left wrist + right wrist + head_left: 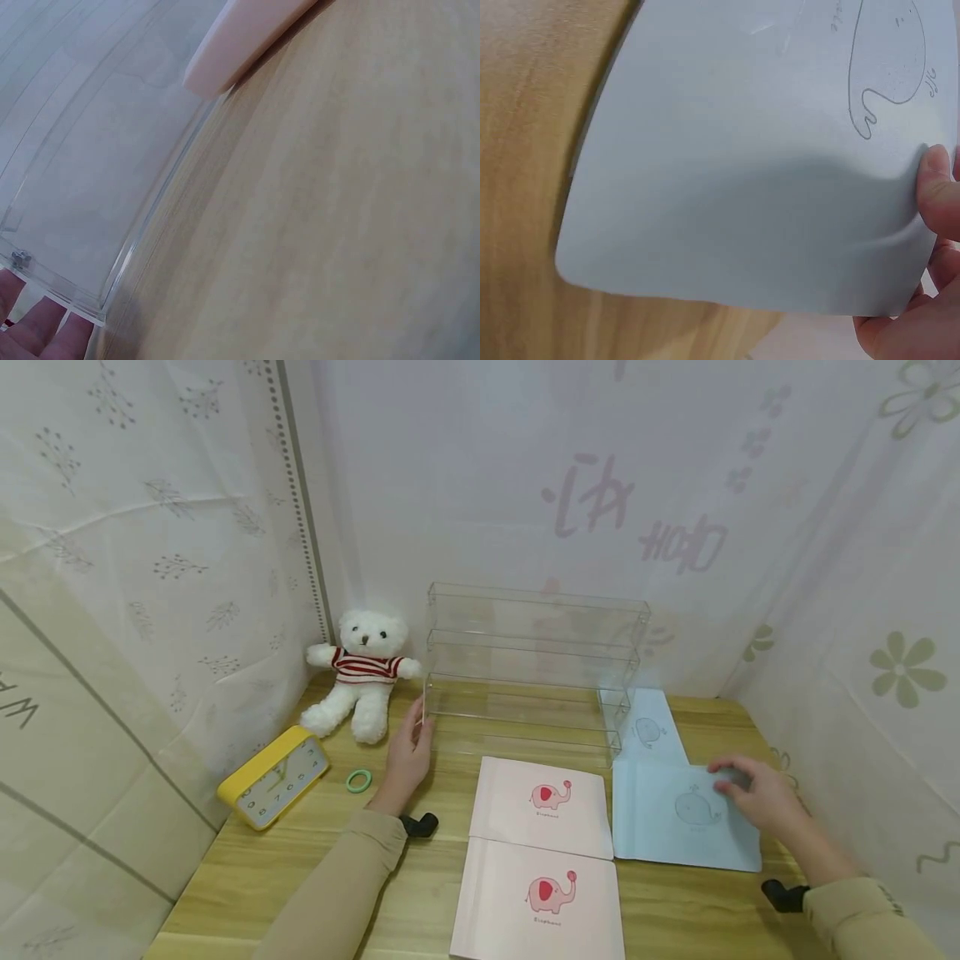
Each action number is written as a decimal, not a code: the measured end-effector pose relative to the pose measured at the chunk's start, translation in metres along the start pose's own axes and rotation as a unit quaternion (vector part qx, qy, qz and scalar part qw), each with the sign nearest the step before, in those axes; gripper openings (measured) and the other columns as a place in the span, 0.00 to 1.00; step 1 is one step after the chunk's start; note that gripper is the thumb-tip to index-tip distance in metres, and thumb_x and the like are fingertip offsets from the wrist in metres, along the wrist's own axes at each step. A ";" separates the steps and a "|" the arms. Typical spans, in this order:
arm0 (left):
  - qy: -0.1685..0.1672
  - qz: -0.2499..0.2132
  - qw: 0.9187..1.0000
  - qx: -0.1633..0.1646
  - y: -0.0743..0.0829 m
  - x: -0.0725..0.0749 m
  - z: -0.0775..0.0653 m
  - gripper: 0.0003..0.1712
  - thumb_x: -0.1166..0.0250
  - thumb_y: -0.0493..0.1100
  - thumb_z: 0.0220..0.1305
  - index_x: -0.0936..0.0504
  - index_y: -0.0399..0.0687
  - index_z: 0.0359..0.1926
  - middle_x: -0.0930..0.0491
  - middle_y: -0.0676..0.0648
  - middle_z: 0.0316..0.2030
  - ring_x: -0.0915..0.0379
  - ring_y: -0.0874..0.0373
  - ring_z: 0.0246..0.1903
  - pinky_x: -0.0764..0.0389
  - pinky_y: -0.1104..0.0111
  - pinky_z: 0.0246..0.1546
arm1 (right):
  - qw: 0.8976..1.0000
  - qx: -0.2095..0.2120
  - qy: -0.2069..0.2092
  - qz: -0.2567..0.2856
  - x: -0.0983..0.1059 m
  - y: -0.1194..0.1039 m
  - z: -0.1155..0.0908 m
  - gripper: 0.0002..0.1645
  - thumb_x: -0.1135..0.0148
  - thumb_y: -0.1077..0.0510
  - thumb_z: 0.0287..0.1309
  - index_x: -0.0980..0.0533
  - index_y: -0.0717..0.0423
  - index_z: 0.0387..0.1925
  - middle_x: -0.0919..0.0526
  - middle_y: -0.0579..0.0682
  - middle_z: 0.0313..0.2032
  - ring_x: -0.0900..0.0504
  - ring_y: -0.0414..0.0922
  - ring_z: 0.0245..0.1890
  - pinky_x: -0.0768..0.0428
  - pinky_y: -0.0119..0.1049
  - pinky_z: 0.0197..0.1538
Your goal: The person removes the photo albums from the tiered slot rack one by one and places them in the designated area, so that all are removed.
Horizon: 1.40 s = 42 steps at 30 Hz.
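A clear acrylic rack [525, 702] with several tiers stands at the back of the table. My left hand [410, 752] holds its lower left side, fingers along the outer side panel; in the left wrist view the fingertips [69, 336] lie right at the panel's edge. On the right, my right hand [767, 795] pinches the far right corner of a light blue booklet [660, 835] with a whale drawing. The right wrist view shows the booklet's cover [727, 225] bowed, with the thumb on top and fingers beneath. Another blue whale booklet [651, 727] lies partly under it.
Two pink elephant booklets [502, 793] lie one before the other at the front middle. A white teddy bear [363, 668] sits left of the rack. A yellow clock [273, 777] and a green ring [358, 781] are on the left. Printed curtains [480, 485] surround the table.
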<state>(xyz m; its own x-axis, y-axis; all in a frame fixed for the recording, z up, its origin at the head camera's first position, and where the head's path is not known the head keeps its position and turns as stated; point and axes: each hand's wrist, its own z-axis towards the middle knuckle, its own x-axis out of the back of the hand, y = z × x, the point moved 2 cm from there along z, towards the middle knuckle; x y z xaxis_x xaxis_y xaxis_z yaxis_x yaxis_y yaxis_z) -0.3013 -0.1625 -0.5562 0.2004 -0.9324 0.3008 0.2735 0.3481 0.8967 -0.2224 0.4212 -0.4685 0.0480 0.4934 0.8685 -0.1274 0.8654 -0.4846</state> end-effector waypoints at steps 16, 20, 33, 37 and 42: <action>0.004 -0.003 1.000 -0.012 0.001 -0.004 0.001 0.32 0.46 0.44 0.89 0.37 0.51 0.86 0.29 0.33 0.79 0.25 0.33 0.74 0.22 0.40 0.75 | 0.998 -0.032 -0.050 0.003 -0.021 0.016 -0.003 0.15 0.29 0.68 0.68 0.16 0.60 0.55 0.15 0.72 0.61 0.25 0.76 0.68 0.29 0.78 0.68; 0.001 -0.007 1.000 -0.007 0.002 -0.004 0.001 0.32 0.45 0.44 0.89 0.37 0.53 0.87 0.29 0.34 0.80 0.25 0.33 0.74 0.22 0.40 0.75 | 0.997 -0.047 -0.063 0.007 -0.026 0.021 -0.004 0.15 0.30 0.68 0.70 0.17 0.58 0.56 0.17 0.72 0.64 0.27 0.76 0.70 0.30 0.79 0.70; 0.003 -0.009 1.000 -0.003 0.001 -0.004 0.000 0.33 0.46 0.41 0.88 0.38 0.54 0.87 0.29 0.34 0.80 0.26 0.33 0.75 0.22 0.40 0.75 | 0.995 -0.057 -0.076 -0.015 -0.040 0.028 -0.004 0.15 0.33 0.64 0.74 0.17 0.57 0.59 0.16 0.71 0.63 0.26 0.77 0.69 0.30 0.80 0.69; 0.002 -0.006 1.000 0.002 0.001 -0.003 0.000 0.33 0.46 0.41 0.88 0.38 0.56 0.87 0.30 0.35 0.80 0.26 0.33 0.75 0.22 0.39 0.75 | 0.996 -0.060 -0.070 -0.020 -0.042 0.027 -0.003 0.15 0.32 0.64 0.73 0.16 0.57 0.58 0.15 0.70 0.62 0.25 0.77 0.68 0.30 0.80 0.69; 0.000 0.000 1.000 0.011 0.000 0.000 0.000 0.33 0.46 0.44 0.89 0.39 0.59 0.88 0.30 0.36 0.81 0.26 0.33 0.75 0.22 0.40 0.75 | 0.997 -0.044 -0.052 -0.034 -0.046 0.022 -0.004 0.14 0.31 0.64 0.72 0.14 0.58 0.56 0.14 0.70 0.61 0.23 0.78 0.67 0.27 0.79 0.67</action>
<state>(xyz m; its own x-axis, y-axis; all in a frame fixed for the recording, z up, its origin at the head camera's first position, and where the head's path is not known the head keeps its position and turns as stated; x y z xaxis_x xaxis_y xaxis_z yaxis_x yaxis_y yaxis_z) -0.3010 -0.1624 -0.5568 0.2000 -0.9326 0.3005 0.2519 0.3453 0.9041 -0.2236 0.4185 -0.5194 -0.0509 0.4258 0.9034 -0.0390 0.9030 -0.4279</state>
